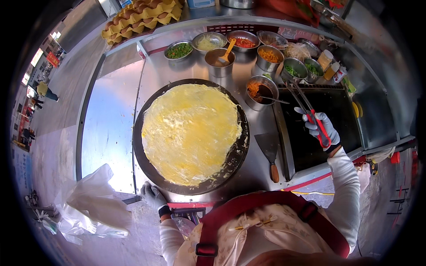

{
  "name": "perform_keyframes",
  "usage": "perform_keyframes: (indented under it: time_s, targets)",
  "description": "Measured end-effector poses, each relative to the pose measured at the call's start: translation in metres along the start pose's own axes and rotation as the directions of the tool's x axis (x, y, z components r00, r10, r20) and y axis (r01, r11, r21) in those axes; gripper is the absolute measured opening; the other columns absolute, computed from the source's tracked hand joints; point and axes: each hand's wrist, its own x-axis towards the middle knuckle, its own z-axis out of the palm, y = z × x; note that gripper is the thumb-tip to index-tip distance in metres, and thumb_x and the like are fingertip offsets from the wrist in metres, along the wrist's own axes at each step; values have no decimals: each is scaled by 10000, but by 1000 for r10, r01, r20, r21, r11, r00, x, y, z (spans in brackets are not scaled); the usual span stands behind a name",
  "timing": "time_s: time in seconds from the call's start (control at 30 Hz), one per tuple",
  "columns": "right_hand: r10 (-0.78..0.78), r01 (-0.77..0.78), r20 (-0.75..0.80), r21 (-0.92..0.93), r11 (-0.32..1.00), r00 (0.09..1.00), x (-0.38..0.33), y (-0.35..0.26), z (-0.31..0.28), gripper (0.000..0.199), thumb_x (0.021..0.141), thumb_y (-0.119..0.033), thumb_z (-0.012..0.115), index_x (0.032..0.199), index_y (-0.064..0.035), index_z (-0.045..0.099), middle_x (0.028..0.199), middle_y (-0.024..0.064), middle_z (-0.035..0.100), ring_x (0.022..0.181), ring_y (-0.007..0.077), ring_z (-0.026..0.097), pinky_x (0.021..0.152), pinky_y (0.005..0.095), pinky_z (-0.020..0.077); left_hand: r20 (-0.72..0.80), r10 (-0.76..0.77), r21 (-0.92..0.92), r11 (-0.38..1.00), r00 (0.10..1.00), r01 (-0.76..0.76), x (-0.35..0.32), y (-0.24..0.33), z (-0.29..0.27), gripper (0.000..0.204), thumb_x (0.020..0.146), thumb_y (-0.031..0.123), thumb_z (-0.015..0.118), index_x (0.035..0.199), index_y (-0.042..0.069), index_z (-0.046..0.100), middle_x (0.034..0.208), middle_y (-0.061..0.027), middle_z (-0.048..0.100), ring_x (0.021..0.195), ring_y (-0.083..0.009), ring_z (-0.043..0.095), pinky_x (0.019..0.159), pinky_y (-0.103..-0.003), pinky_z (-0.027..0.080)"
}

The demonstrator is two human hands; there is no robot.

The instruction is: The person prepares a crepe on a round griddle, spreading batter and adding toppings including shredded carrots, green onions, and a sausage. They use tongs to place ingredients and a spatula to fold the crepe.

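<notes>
My right hand (323,127), in a pale glove, is closed around the red handles of a pair of metal tongs (303,98). The tong tips reach to the near rim of a metal bowl of chopped greens (291,70). At the counter's front edge is my left hand (154,196), gloved too, holding nothing, its fingers extended near the griddle. A thin pale-yellow crepe with egg spread over it (191,133) covers most of the round black griddle (239,153). To the griddle's right lies a wooden-handled scraper (269,150).
A pot with an orange brush (219,64) and a pot of brown sauce (262,93) stand behind the griddle, among several topping bowls (179,50). A dark rectangular plate (319,133) is at right. Egg trays (142,20) sit far left; plastic bags (91,204) hang near left.
</notes>
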Motion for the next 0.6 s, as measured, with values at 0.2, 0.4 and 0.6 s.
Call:
perform_keyframes:
  time_s: [0.2,0.4,0.6]
  targets:
    - [-183,-119,-293,-771,625,938,151,-34,77,365,823,-110,611,1154,18,524,933,64,640,640,113,566,534,223,458,-89,-32,-87,996,996,25,-6,-1,3,296,868,153,500,1104,6,602,1172,-167,531,1114,-322,470,970,-415,363]
    - [-276,-125,-70,-974,-187,959,324,-106,74,283,718,-205,646,898,14,638,718,117,621,584,228,566,587,337,456,-68,-54,-102,994,996,47,0,0,13,289,868,166,484,1066,-16,592,1164,-156,532,1111,-319,464,978,-412,350]
    - [-106,69,205,-695,-716,973,397,-97,106,277,717,-201,623,893,11,648,742,185,630,652,319,604,625,380,470,-46,-114,-51,992,992,112,-10,-12,6,256,856,118,486,1051,-31,559,1207,-160,501,1122,-321,458,982,-402,353]
